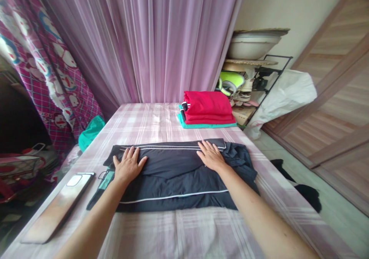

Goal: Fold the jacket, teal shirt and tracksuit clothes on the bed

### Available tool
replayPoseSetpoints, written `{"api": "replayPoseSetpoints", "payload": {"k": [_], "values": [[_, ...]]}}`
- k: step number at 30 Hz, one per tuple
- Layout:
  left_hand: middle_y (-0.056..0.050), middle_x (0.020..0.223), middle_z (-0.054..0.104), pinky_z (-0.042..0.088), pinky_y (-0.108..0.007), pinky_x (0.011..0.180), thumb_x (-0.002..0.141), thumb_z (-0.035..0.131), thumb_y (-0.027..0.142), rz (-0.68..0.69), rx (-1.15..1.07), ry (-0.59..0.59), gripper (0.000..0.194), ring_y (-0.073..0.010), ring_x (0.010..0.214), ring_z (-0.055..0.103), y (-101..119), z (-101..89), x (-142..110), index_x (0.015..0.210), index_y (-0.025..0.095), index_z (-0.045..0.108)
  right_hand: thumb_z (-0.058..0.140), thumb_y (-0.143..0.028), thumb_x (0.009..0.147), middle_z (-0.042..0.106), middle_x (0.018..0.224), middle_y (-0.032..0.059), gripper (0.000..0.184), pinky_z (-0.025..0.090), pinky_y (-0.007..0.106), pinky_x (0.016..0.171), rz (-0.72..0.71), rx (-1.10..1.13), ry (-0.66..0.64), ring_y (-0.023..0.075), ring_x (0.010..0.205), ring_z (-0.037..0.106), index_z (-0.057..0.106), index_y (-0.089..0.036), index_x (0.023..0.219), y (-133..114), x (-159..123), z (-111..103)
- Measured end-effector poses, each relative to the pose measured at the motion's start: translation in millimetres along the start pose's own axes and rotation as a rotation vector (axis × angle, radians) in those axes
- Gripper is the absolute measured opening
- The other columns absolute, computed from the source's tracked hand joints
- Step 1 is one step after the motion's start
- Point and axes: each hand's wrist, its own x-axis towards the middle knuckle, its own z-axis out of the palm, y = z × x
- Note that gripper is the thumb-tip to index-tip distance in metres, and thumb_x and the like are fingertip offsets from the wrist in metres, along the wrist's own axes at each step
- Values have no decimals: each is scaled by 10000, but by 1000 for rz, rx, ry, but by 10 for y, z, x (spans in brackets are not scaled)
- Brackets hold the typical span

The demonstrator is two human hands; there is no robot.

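Observation:
A dark garment with white piping, perhaps trousers or a jacket [173, 174], lies folded across the table in front of me. My left hand [128, 164] rests flat on its left part, fingers spread, palm down. On the right part lies my right hand [210, 156], also flat with fingers apart, near the white-edged upper fold. Bunched fabric shows to the right of that hand. At the garment's left edge a bit of teal cloth [107, 179] and a small loop are visible. Neither hand grips anything.
A folded red and teal clothes stack [209, 107] sits at the table's far right. A phone [59, 207] lies at the left edge. Purple curtains [161, 39] hang behind the plaid-covered table [144, 124]. A rack with a basin [253, 45] and a white sack [288, 93] stand right.

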Motion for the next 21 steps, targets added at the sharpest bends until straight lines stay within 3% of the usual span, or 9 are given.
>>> {"api": "replayPoseSetpoints", "payload": {"k": [5,8,10,12,16,19,21], "values": [[-140,1538,442,167,-720,1128,963,381,497,65,-32,133,520,-358,1434,351,73,-61,-88,1386,237,533,355,-241,949,616,1373,117,449,353,462,1110,88,18,261,243,1284,537,616,-194,1311,539,-74,-81],[-103,1339,631,317,-536,1129,958,452,453,340,-164,183,365,-280,1262,546,343,-127,-248,1189,253,651,468,-131,819,660,1301,74,401,430,406,1030,49,19,338,239,1235,563,703,-249,1123,798,-110,-198],[-79,1179,697,421,-444,1036,922,535,491,543,-235,107,329,-250,1113,619,608,-149,-374,1097,252,678,517,-101,746,645,1321,55,411,432,405,1019,47,-6,302,246,1260,540,714,-272,1064,918,-129,-241],[-80,1124,702,453,-439,971,880,606,507,645,-222,43,348,-262,1058,627,864,-149,-475,1096,243,676,545,-107,724,633,1334,54,426,436,422,1009,67,-27,253,254,1269,527,707,-283,1076,983,-130,-247],[-87,1097,700,478,-426,896,927,560,364,633,-119,-11,246,-265,1015,633,1120,-133,-534,1100,231,673,558,-139,736,644,1311,42,343,430,447,1013,91,-17,219,260,1268,517,725,-287,997,1027,-46,-234],[-78,1062,711,502,-383,852,969,459,267,601,-116,4,235,-233,974,652,1101,-131,-519,1036,234,682,554,-144,738,665,1272,18,294,419,451,1022,57,14,246,258,1263,511,740,-293,911,1079,61,-273],[-79,1147,704,501,-377,919,985,413,242,624,-178,70,262,-220,1049,647,1068,-112,-536,1021,229,673,546,-135,746,680,1242,14,282,408,449,1027,28,26,291,254,1253,511,746,-291,870,1119,122,-309]]}}
